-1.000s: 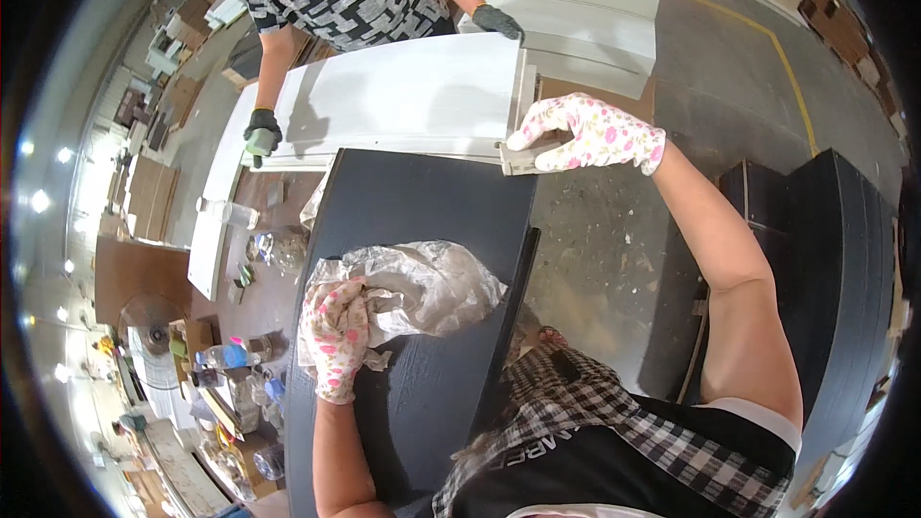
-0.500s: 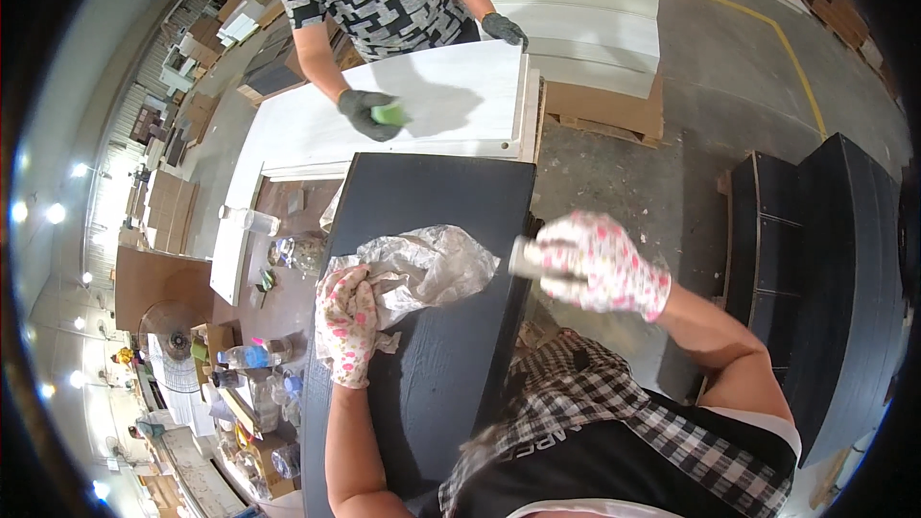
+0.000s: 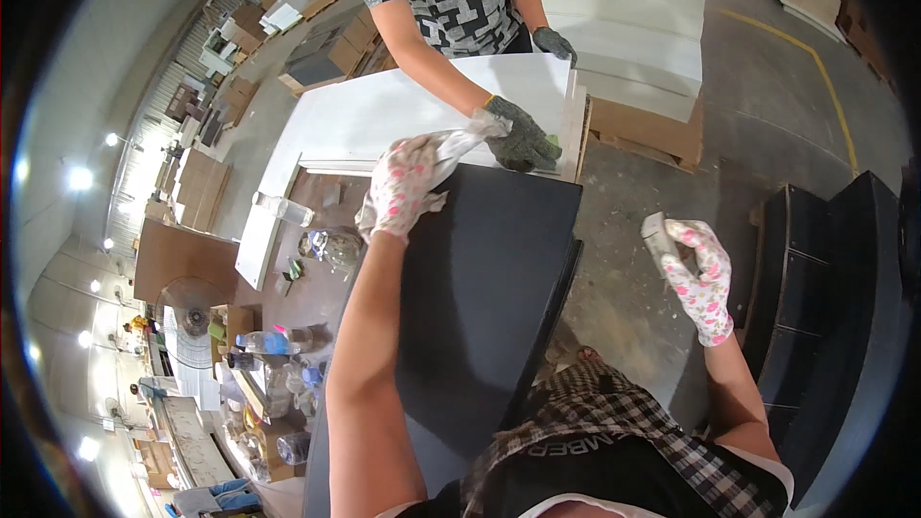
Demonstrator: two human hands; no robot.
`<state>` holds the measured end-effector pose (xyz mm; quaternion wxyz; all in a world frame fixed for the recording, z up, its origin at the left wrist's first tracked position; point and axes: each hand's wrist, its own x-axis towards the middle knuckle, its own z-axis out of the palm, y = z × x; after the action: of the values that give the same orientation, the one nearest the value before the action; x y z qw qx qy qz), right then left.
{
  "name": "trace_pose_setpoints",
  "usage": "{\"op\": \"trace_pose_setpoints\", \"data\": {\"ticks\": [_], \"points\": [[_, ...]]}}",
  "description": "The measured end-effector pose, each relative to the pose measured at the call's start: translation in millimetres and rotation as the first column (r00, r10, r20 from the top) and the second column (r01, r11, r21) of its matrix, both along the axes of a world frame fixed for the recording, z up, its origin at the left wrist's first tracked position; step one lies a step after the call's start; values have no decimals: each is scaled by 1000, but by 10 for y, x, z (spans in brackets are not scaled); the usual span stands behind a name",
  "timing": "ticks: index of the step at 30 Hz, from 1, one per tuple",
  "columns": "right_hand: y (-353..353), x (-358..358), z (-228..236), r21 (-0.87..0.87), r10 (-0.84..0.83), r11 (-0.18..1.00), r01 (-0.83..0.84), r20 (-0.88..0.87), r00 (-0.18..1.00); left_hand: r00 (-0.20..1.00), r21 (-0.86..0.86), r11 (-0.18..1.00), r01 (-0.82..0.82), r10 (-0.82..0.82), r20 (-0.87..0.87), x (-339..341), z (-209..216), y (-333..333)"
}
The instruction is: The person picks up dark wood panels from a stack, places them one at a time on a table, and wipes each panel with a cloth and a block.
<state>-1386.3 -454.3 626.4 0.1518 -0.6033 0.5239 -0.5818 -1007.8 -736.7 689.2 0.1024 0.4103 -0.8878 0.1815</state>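
My left hand (image 3: 401,182), in a floral glove, grips a crumpled whitish rag (image 3: 462,144) at the far end of a black panel (image 3: 460,307). The rag stretches out towards the co-worker's dark-gloved hand. Off to the right, beyond the panel's edge, my right hand (image 3: 702,283) in a matching glove holds a small greyish block (image 3: 659,242) between thumb and fingers. It looks like a sanding block and hangs over the floor, apart from the panel.
Across from me a co-worker's gloved hand (image 3: 523,139) presses a green pad (image 3: 552,146) on a white panel (image 3: 384,101). Bottles (image 3: 264,343) and clutter lie at the left. Black shelving units (image 3: 801,288) stand right; stacked white boards (image 3: 624,14) rest on a pallet behind.
My left hand has swept the rag away from me to the panel's far end. My right hand has moved right with the block. The co-worker's pad has shifted right.
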Motion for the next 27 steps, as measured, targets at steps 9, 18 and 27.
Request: {"op": "trace_pose_setpoints", "data": {"ticks": [9, 18, 27], "points": [[-45, -52, 193, -210, -98, 961, 179, 348, 933, 737, 587, 570, 574, -672, -68, -1878, 380, 2123], [-717, 390, 494, -106, -106, 992, 64, -452, 886, 784, 634, 506, 585, -552, -283, -783, 458, 2981], [60, 908, 544, -228, 107, 940, -254, -509, 854, 814, 603, 575, 553, -218, -539, -172, 728, 3677]]}}
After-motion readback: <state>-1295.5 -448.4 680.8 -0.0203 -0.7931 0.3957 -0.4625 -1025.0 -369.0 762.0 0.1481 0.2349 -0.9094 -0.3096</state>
